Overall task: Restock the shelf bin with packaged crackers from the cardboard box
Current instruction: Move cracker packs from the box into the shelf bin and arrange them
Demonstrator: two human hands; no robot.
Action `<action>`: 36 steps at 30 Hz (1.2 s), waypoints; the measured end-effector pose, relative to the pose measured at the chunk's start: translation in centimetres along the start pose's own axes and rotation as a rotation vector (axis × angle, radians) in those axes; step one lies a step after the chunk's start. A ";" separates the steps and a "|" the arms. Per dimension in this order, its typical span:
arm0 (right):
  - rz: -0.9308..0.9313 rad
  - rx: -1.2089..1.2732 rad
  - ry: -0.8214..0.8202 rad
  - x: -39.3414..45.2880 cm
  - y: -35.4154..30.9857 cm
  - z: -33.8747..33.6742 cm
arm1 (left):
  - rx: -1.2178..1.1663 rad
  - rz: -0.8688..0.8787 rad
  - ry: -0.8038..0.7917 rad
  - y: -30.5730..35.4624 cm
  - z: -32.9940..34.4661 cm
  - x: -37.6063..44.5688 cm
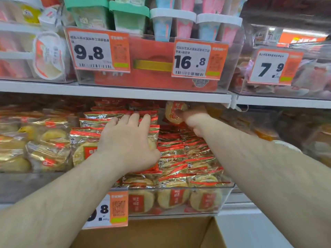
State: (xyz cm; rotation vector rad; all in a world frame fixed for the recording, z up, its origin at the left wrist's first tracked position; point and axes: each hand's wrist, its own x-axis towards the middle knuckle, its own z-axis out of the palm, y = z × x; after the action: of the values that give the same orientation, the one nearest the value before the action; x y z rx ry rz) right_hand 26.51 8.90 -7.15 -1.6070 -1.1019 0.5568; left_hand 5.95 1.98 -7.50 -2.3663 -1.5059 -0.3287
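While both arms reach under the shelf: cracker packs point(180, 158) piled in red-and-gold wrappers, filling the clear shelf bin point(227, 196) to its rim, more round crackers showing through its front wall.
Held pack: one round cracker pack point(172, 111) at the back right of the bin, tilted up on edge just beneath the white shelf board point(114, 92).
Right hand point(192, 120): reaching deep into the bin, fingers curled round the edge of the held pack; fingertips blurred and partly in shadow.
Left hand point(128, 138): palm down, fingers straight and slightly spread, pressing flat on the left stack of packs; gripping nothing.
Cardboard box point(161, 233): directly below the bin at bottom centre, top open; contents out of view.
Bin's price tag point(111, 210): orange and white, hanging on the bin's front left, partly hidden by the left forearm.
Left neighbour: clear bin of gold-wrapped pastries point(35, 145), just beside the cracker bin.
Upper shelf: red gift box point(152, 76) behind tags reading 9.8 point(98, 51) and 16.8 point(198, 59); green-lidded and white-lidded tubs point(129, 17) on top; tag 7.9 point(274, 68) further right.
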 end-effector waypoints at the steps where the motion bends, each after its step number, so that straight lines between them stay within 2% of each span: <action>1: -0.023 -0.043 -0.012 0.4 0.2 0.3 | -0.008 0.000 0.005 0.0 0.0 0.0; 5: -0.019 -0.282 -0.030 2.2 1.4 1.7 | -0.030 0.007 0.006 -0.1 0.0 0.1; 8: -0.033 -0.538 0.078 2.7 1.5 2.4 | -0.033 0.016 0.015 -0.1 0.0 0.1; 11: -0.022 -0.659 0.146 2.5 1.0 2.9 | -0.027 0.022 0.014 -0.2 0.0 0.2; 17: -0.075 -0.835 0.042 1.0 0.0 4.1 | -0.029 0.024 0.007 -0.1 -0.2 0.2; 20: -0.092 -0.877 -0.071 0.7 -0.1 3.4 | -0.037 0.023 -0.003 -0.1 -0.3 0.1; 24: -0.082 -0.839 -0.152 -0.3 0.0 2.0 | -0.080 0.020 -0.014 -0.3 -0.8 0.1; 29: -0.062 -0.587 -0.030 -2.7 0.5 0.6 | -0.079 0.026 0.021 -0.7 -2.1 -0.5; 32: -0.091 -0.416 -0.003 -6.1 0.0 -0.5 | -0.103 0.064 0.127 -0.3 -3.2 -1.8; 36: -0.271 -0.351 0.055 -12.5 -1.0 -1.6 | -0.105 0.219 0.407 0.3 -3.0 -5.2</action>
State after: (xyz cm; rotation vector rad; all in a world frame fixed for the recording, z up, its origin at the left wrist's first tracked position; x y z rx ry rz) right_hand 21.56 -2.73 -7.87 -1.7178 -1.4047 0.1428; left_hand 3.99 -3.61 -6.60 -2.3296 -1.0582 -0.7942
